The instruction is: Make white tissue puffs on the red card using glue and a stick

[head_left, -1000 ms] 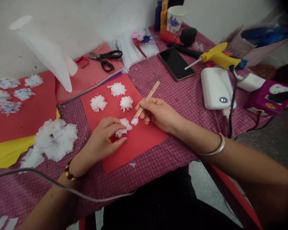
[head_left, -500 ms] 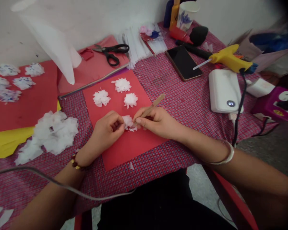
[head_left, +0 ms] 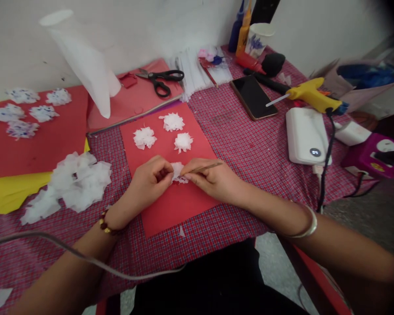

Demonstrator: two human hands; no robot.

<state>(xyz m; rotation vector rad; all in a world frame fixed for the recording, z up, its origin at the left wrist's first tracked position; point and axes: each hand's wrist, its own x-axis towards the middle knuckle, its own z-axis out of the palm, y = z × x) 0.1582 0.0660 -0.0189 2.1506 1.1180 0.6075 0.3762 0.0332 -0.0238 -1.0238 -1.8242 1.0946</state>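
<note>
On a red sheet of paper (head_left: 174, 210), a white ruffled flower (head_left: 177, 169) lies between my two hands. My left hand (head_left: 154, 177) pinches the flower's left edge with thumb and forefinger. A thin wooden stick (head_left: 205, 167) is held in my right hand (head_left: 216, 181), its tip down at the flower's right side and partly hidden by my fingers. Farther up the same sheet sit three more white flowers, one of them (head_left: 183, 141) nearest to my right hand. A heap of white ruffled pieces (head_left: 82, 181) rests on the checked cloth, left of my left hand.
Blue-flecked flowers (head_left: 43, 113) lie on another red sheet (head_left: 52, 148) at left. Black-handled scissors (head_left: 162, 81), a phone (head_left: 254, 97), a yellow glue gun (head_left: 310, 94) and a white power bank (head_left: 307, 135) stand around the back and right. A cable (head_left: 85, 256) crosses the front left.
The wooden stick has tilted from slanting upward to lying nearly level, as my right hand turned. My left hand keeps its pinch at the flower. The whole view has shifted slightly.
</note>
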